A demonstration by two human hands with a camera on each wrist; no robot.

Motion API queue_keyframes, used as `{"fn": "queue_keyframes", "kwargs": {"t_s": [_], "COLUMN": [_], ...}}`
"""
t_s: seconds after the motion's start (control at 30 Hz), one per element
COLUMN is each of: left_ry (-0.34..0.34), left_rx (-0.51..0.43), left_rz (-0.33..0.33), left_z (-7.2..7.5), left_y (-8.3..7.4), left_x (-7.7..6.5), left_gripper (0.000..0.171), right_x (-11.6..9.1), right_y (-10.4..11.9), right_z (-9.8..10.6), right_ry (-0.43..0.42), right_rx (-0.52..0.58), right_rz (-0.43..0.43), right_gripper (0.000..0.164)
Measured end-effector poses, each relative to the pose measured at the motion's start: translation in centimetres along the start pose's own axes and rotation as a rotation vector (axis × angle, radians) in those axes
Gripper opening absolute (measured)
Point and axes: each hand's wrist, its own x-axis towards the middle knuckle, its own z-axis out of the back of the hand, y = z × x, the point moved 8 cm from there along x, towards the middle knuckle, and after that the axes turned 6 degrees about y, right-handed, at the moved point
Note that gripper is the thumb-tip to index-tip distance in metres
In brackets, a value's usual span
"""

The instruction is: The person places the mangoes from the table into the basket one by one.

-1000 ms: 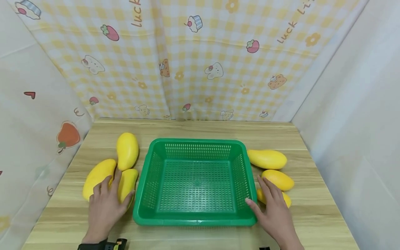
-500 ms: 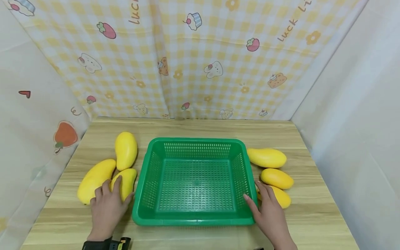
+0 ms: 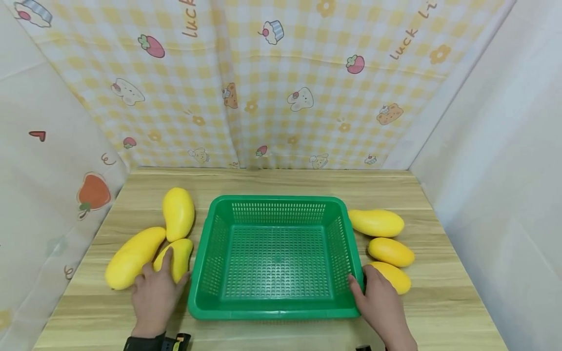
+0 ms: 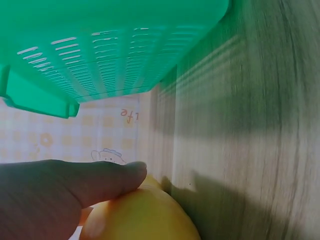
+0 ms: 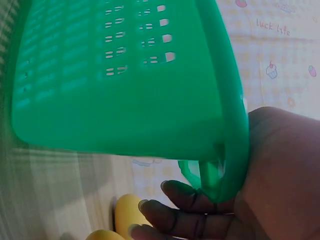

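Note:
A green plastic basket (image 3: 277,315) with slotted walls stands mid-table, nothing inside it. My left hand (image 3: 155,298) grips the smaller yellow mango (image 3: 182,258) just left of the basket; in the left wrist view, the thumb (image 4: 107,181) lies along the mango's side. On the basket's right rim, my right hand (image 3: 381,303) holds with the thumb inside and the other fingers (image 5: 175,217) curled beneath the rim outside. A long mango (image 3: 136,256) and an upright-lying mango (image 3: 178,214) sit by the left hand, partly touching the held one.
Three more mangoes lie right of the basket: a long one (image 3: 377,223) at the back, one in the middle (image 3: 391,251), and one beside the right hand (image 3: 394,277). Fabric walls (image 3: 272,83) enclose the wooden table (image 3: 272,180) at back and sides.
My left hand has drawn slightly toward me and right, onto the smaller mango. The long mango has shifted left. The right hand has moved from the mangoes to the basket rim.

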Motion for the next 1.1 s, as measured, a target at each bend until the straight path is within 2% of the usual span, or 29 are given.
{"fn": "queue_keyframes", "kwargs": {"t_s": [0.43, 0.63, 0.77, 1.0, 1.1], "left_ry": [0.057, 0.049, -0.004, -0.193, -0.227], "left_rx": [-0.062, -0.099, -0.117, -0.112, -0.113], "left_rz": [0.037, 0.055, 0.038, -0.035, -0.05], "left_z": [-0.3, -0.1, 0.7, 3.7, 4.6], "left_y": [0.4, 0.5, 0.3, -0.3, -0.4], "left_x": [0.6, 0.4, 0.2, -0.3, -0.2], "left_gripper": [0.075, 0.074, 0.074, 0.071, 0.072], "right_x": [0.5, 0.8, 0.8, 0.8, 0.8], "right_y": [-0.4, -0.3, -0.1, -0.1, -0.2], "right_z": [-0.5, -0.7, -0.7, -0.7, -0.7], "right_ry": [0.037, 0.044, 0.048, 0.057, 0.058], "right_rx": [0.051, 0.054, 0.063, 0.074, 0.075], "right_rz": [-0.035, -0.021, -0.024, -0.031, -0.036], "right_gripper": [0.029, 0.027, 0.026, 0.026, 0.026]}}
